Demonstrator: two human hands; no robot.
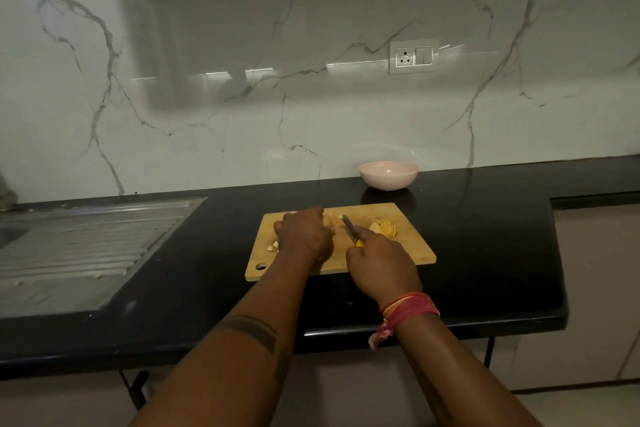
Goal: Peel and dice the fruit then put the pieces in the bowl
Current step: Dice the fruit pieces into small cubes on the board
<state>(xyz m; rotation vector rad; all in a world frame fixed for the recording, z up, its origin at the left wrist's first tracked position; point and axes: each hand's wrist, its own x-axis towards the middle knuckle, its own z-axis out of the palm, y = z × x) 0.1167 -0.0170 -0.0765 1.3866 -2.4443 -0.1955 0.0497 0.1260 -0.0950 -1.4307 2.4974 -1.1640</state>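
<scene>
Fruit piece (329, 221) on wooden cutting board (408, 246) under curled left hand (304, 234), right hand (379, 262) gripping yellow-handled knife (350, 229), sliced fruit half (384, 228) beside blade, pink bowl (388, 175) behind on black worktop (485, 236)

We noted cutting board (408, 246) on counter (485, 253) | bowl (388, 175) behind board, by wall | sink drainboard (86, 246) left | sliced fruit (384, 228) on board's right | scraps (273, 246) on its left

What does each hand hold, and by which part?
Right hand grips the knife by its yellow handle. Left hand holds a fruit piece from above, against the board.
</scene>
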